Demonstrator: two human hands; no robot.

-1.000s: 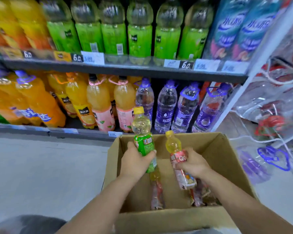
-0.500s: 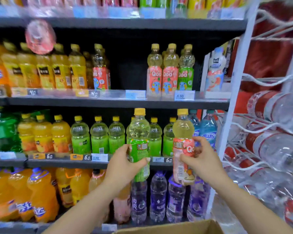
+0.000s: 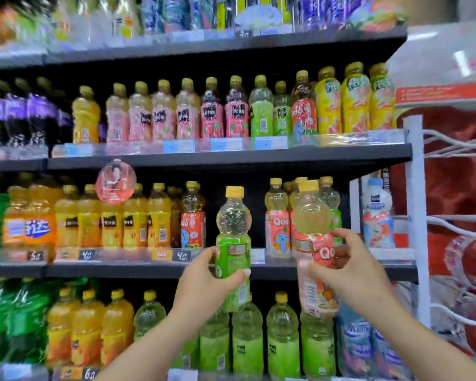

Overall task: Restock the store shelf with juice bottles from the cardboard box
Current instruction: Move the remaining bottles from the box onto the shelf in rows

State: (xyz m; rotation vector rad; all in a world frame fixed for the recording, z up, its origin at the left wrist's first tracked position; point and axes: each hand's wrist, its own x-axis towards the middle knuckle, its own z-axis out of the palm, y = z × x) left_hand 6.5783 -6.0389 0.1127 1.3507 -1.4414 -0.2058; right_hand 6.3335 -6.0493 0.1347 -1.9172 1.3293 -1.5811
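The left hand is wrapped round the green-labelled juice bottle and the right hand pinches the pink-labelled juice bottle, both upright with caps at twelve o'clock. That likely readies them to slide straight onto the middle shelf. The dark gap at twelve o'clock of the green one, beside the matching Qoo row, looks the intended slot; the cardboard box is out of view.

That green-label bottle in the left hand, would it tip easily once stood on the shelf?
The green-label bottle looks tall and narrow, so a nudge might topple it. It seems full, likely heavy enough to steady it. The left hand grips its smooth label, possibly slippery.
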